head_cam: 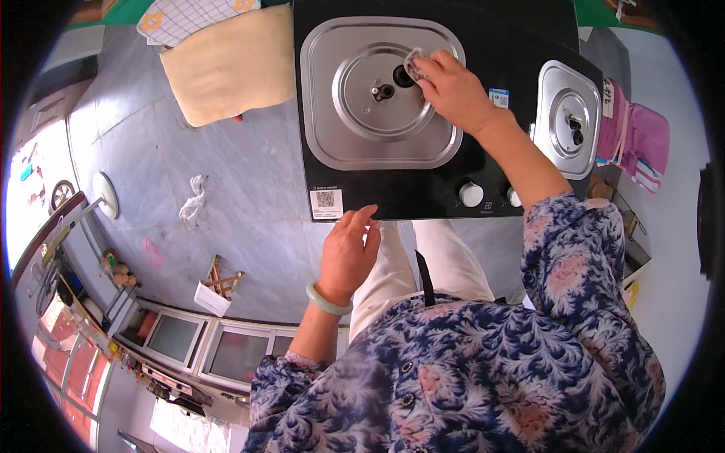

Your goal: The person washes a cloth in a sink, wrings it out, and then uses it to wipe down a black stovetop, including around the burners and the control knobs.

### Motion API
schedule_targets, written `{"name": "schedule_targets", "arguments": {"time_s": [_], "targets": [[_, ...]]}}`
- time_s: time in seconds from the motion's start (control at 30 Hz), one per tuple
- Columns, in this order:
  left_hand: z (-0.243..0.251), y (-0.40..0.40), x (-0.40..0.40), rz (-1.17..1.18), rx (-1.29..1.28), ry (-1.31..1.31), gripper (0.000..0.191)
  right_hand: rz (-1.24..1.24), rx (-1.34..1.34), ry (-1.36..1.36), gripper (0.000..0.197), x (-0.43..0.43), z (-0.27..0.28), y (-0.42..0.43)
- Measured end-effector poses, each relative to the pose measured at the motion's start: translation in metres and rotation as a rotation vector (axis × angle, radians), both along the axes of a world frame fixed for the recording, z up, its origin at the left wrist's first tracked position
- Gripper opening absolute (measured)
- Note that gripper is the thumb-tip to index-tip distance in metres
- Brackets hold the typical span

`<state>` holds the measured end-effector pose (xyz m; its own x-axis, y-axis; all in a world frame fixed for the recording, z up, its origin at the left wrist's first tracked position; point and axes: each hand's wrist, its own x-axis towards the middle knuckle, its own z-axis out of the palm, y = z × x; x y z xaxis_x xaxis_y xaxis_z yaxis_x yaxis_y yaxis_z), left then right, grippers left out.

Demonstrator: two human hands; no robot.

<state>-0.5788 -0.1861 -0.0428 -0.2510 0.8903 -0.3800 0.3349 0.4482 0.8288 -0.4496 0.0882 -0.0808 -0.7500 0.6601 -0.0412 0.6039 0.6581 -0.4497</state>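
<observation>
A black gas cooktop lies before me with two stainless steel burner trays. My right hand pinches a crumpled grey cloth over the right part of the larger burner tray, beside a round black fitting. Left of that, a small burner nozzle sticks up at the tray's middle. My left hand, with a pale bangle at its wrist, hovers by the cooktop's front edge, near a printed code label. It holds nothing, and its fingers are partly bent and slightly apart.
Right of my arm sits the smaller burner tray, with a purple folded bundle beyond it. Along the front is a silver knob. Cream padding adjoins the cooktop's left side. A folding stool and a crumpled white plastic bag are on the floor.
</observation>
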Motion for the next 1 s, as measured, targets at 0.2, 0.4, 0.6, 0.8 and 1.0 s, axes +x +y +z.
{"name": "schedule_targets", "arguments": {"time_s": [0.2, 0.4, 0.6, 0.8, 1.0], "targets": [[-0.007, -0.008, -0.002, -0.001, -0.028, -0.01, 0.024, -0.02, 0.024, -0.211, 0.029, 0.005, 0.001, -0.025], [-0.013, -0.019, -0.006, 0.047, -0.006, 0.002, 0.024, -0.042, -0.458, -0.264, 0.029, -0.001, 0.041, -0.004], [-0.012, -0.023, -0.006, 0.117, -0.053, -0.094, 0.025, -0.111, -0.37, -0.07, 0.028, 0.0, 0.051, -0.004], [-0.019, 0.001, 0.006, 0.404, 0.089, -0.397, 0.038, -0.211, -0.862, 0.061, 0.024, 0.003, 0.061, -0.071], [-0.022, 0.034, -0.006, 0.425, 0.179, -0.564, 0.047, -0.265, -1.227, 0.182, 0.022, -0.002, 0.079, -0.105]]}}
